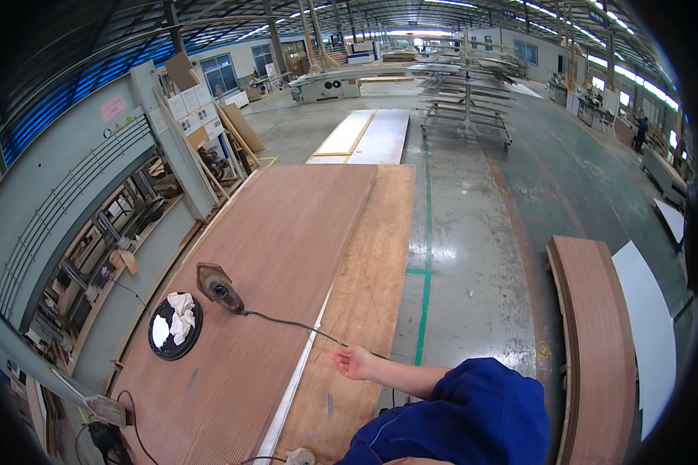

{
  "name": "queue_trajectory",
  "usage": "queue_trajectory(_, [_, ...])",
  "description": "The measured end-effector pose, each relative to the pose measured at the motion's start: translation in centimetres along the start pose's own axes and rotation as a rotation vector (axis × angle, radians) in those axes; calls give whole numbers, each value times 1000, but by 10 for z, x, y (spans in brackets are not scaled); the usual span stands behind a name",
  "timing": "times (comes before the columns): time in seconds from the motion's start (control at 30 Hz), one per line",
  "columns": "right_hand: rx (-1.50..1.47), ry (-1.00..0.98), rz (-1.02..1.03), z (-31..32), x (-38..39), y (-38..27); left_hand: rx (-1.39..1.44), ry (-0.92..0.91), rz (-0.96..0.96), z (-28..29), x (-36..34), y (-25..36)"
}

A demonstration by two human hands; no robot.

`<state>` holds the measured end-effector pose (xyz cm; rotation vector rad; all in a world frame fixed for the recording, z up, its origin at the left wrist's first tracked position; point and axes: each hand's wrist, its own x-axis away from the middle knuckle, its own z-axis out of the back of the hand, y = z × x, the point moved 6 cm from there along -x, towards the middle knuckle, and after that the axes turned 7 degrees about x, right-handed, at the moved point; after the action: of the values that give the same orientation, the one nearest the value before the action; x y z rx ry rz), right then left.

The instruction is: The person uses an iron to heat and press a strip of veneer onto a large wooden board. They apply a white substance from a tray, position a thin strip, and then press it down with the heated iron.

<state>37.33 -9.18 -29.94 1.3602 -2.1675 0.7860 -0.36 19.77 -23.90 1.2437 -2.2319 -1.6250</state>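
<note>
My right hand (351,363), at the end of my bare forearm, is palm up with loosely curled, parted fingers over the plywood board (372,240). A dark cord runs just beside it; I cannot tell if they touch. The cord leads to an iron-like tool (221,287) on a wood-grain panel (264,217). Left of the tool, a round black tray (174,349) holds crumpled white cloths (180,316). A light, unclear object (301,457) lies at the lower edge. My left hand is not recognisably in view.
A large grey press (77,163) stands left. A panel stack (589,325) and white sheet (651,325) lie right. Beyond are white boards (388,139), a wheeled drying rack (465,101) and a machine (326,89). A person in dark clothing (640,132) stands far right.
</note>
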Motion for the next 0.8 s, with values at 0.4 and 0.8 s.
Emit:
queue_trajectory(0.4, [17, -25, 25, -13, 6, 16, -143, 172, -36, 12, -2, 25])
queue_trajectory(0.8, [64, -23, -25, -19, 4, 40, -106, 577, 265, -12, 27, 49])
